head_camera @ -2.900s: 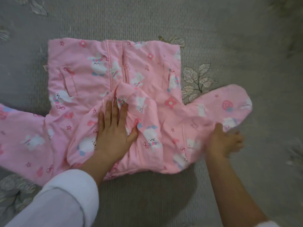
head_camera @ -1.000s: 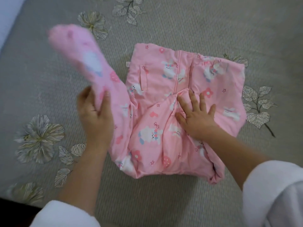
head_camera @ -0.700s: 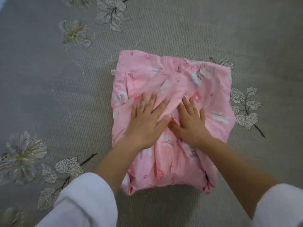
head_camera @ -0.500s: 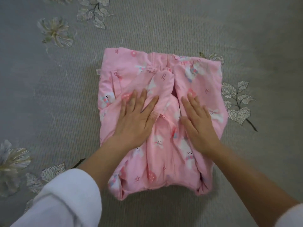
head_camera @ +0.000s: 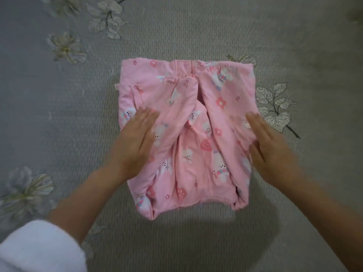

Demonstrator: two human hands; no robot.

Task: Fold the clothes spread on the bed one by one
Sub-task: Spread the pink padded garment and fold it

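A pink padded jacket printed with white bunnies, flowers and strawberries lies on the bed as a compact rectangle, both sleeves folded in across its front. My left hand lies flat with straight fingers on the jacket's left side. My right hand lies flat, fingers straight, along the right edge. Both hands are blurred by motion. Neither hand grips the cloth.
The jacket rests on a grey ribbed bedspread embroidered with pale flowers and leaves. White sleeve cuff shows at the lower left. No other garment is in view.
Both sleeves were folded over the jacket's middle. Since half a second ago my hands have slid apart from the centre toward the left and right edges.
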